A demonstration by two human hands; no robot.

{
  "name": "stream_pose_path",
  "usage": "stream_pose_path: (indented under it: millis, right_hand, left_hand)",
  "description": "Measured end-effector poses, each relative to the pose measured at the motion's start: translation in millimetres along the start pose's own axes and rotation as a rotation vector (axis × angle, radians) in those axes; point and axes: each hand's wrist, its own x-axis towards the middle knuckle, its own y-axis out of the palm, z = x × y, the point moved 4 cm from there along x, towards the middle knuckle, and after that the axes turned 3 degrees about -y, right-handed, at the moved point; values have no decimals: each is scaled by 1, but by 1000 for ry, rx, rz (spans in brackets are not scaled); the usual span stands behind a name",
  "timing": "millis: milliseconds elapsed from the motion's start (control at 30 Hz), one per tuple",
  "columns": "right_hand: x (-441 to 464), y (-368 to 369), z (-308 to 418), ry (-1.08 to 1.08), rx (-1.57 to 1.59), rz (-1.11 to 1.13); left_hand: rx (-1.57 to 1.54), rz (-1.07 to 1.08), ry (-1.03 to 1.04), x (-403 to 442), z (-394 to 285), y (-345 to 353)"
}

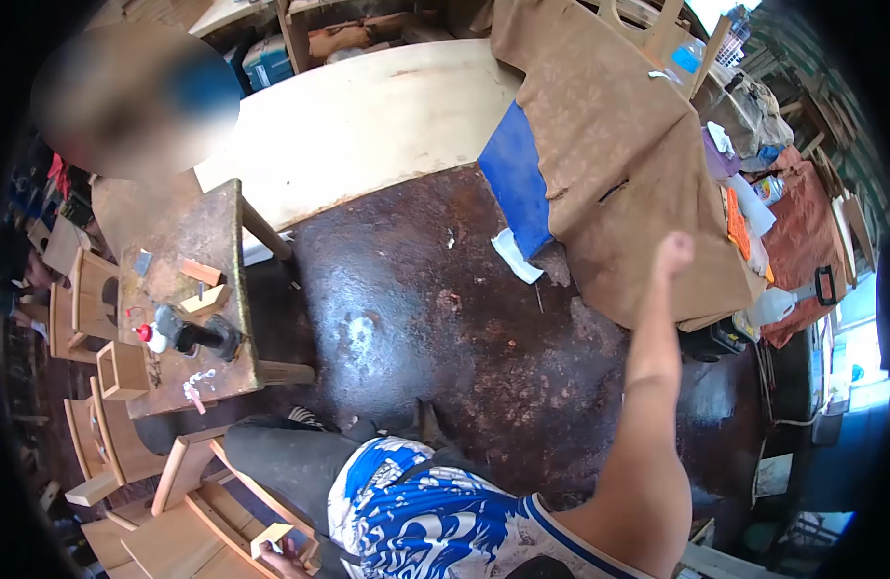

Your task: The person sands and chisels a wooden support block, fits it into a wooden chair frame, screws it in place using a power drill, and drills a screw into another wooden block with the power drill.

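Block (270,537) in the left hand (288,561), fingers bent round it, close by the wooden frame (175,542)! Whether block and frame touch, I can't tell; a firm, level grip should serve best. Up before the brown cloth (609,232), the right hand (674,253) is curled into a fist, nothing visible inside. Farther off, a bottle (153,338) sits on the surface (208,217).

2 hands (674,256), 1 held wood piece (271,537), 1 left-side bench (211,214), 2 blocks (206,300), 1 red-capped bottle (154,339), 1 blue sheet (522,188); probably 1 saw (827,286), edge view poor.
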Motion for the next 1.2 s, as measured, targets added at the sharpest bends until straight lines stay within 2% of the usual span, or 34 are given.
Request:
stream_pose_path:
  millis: [33, 67, 133, 167, 233, 267, 300, 333, 400, 433, 467, 500, 533, 667, 933, 1067, 1200]
  right_hand:
    - [48, -29, 22, -28, -250, -55]
    - [95, -44, 18, -82, -412, -13]
    - [156, -64, 20, -380, -533, -133]
    - [186, -64, 11, -361, -643, -64]
    - [216, -42, -16, -276, -832, 146]
    - [197, -25, -18, -184, -856, 278]
    - [168, -10, -18, -116, -849, 397]
    - [138, 5, -15, -83, -825, 493]
    - [84, 23, -24, -28, -768, 641]
    - [61, 31, -24, -4, -744, 700]
    - [44, 35, -33, 21, -721, 745]
    - [26, 43, -34, 33, -694, 778]
    - [13, 48, -32, 39, -670, 809]
    - [-28, 71, -16, 61, -542, 873]
    - [-55, 80, 34, 138, -201, 856]
    - [-57, 79, 86, 150, 85, 809]
    - [-64, 68, 167, 148, 478, 752]
  left_hand:
    - [-2, -64, -9, -7, -1, 1]
    - [16, -41, 6, -5, -1, 2]
    - [10, -25, 23, 31, -1, -18]
    - [-18, -37, 19, 41, 3, -24]
    - [141, 480, 528, 17, -15, 10]
    - [5, 324, 502, 3, -7, 13]
    - [51, 265, 343, 29, 1, -9]
    - [0, 361, 209, 36, 3, -22]
    - [-239, -24, 116, 41, 27, -47]
    - [-241, -37, 48, 51, 33, -59]
    - [-236, -156, -29, 47, 32, -55]
    - [-225, -102, 30, 36, 28, -47]
    - [-193, -194, 28, 31, 26, -39]
    - [-3, -202, -47, -2, 3, -4]
    - [26, -146, -75, 4, 1, -8]
    - [11, -123, -103, -5, 0, -2]
    - [8, -113, 12, -30, -10, 9]
